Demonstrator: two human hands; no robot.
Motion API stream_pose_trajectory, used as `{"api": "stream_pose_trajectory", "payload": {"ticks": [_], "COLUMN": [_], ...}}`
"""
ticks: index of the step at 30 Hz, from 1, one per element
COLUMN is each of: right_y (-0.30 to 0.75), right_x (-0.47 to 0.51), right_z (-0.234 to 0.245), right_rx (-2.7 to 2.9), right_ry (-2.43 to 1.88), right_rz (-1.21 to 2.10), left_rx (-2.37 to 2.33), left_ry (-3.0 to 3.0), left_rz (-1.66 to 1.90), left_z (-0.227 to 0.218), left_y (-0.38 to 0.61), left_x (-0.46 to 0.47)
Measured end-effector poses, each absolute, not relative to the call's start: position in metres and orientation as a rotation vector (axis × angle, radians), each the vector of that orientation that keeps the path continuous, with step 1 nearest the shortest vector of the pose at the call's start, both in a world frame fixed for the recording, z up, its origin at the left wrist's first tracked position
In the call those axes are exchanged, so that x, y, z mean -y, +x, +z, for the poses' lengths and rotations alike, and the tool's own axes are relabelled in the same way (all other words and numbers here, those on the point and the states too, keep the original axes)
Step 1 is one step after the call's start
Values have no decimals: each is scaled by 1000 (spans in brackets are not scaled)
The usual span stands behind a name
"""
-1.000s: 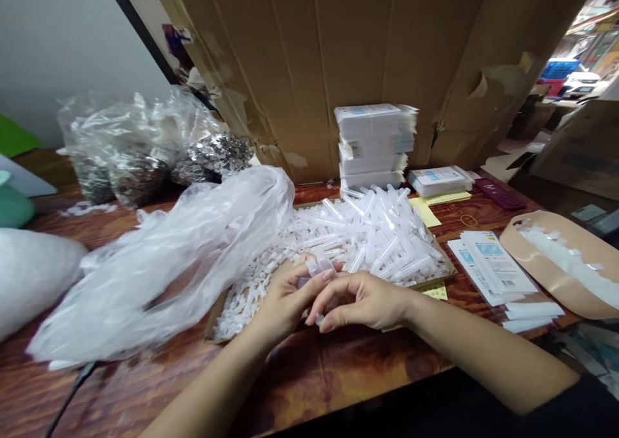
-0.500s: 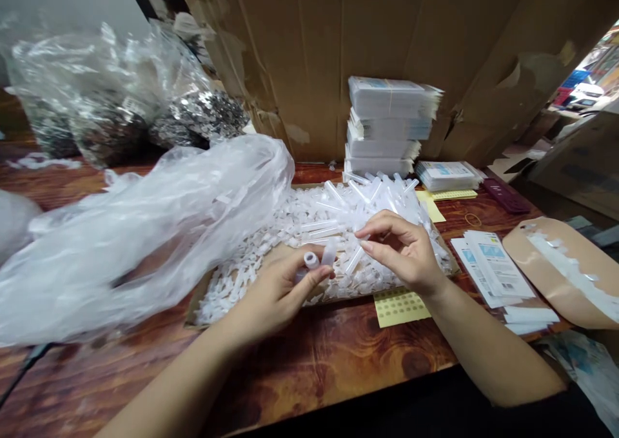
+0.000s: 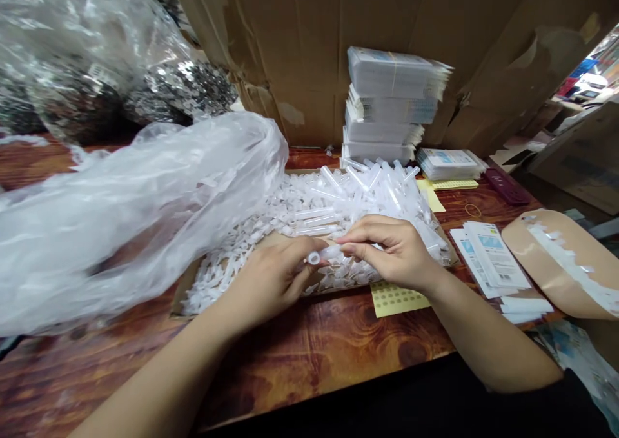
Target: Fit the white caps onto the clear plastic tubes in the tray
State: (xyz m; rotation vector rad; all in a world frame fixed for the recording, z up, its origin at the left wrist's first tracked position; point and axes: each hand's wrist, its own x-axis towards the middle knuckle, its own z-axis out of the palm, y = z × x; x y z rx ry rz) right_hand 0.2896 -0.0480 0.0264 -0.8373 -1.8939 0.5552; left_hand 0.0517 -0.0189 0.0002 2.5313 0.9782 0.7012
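Observation:
My left hand (image 3: 271,273) is closed around a translucent plastic tube (image 3: 314,258), whose round open end faces me. A frosted plastic piece (image 3: 331,253) sticks out beside that tube, between my two hands. Thumb and fingers of my right hand (image 3: 389,248) pinch the far end of this piece; whatever else is in the pinch is hidden. Both hands are over a shallow cardboard tray (image 3: 181,295) heaped with small white plastic parts (image 3: 227,277). Longer clear tubes (image 3: 316,221) lie on the heap just beyond my fingers.
A big translucent bag (image 3: 145,225) covers the tray's left side. Bags of shiny metal parts (image 3: 184,89) stand behind it. Stacked printed packs (image 3: 394,102) rise at the back before a cardboard wall (image 3: 309,51). Yellow sticker sheets (image 3: 399,300), printed cards (image 3: 493,257) and a beige pad (image 3: 556,270) lie rightward.
My right hand has moved left from above the tubes, and its fingertips have closed on the frosted piece at my left hand. The camera view has shifted slightly.

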Motion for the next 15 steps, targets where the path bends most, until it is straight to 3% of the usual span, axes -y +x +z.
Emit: {"api": "stream_pose_trajectory", "payload": {"ticks": [15], "right_y": [237], "right_x": [8], "right_z": [62], "right_rx": [2481], "right_ry": [-1345], "right_rz": [498], "left_rx": [-1211], "left_ry": [2074], "left_rz": [430], "left_z": [4], "left_y": [51], "left_x": [1]}}
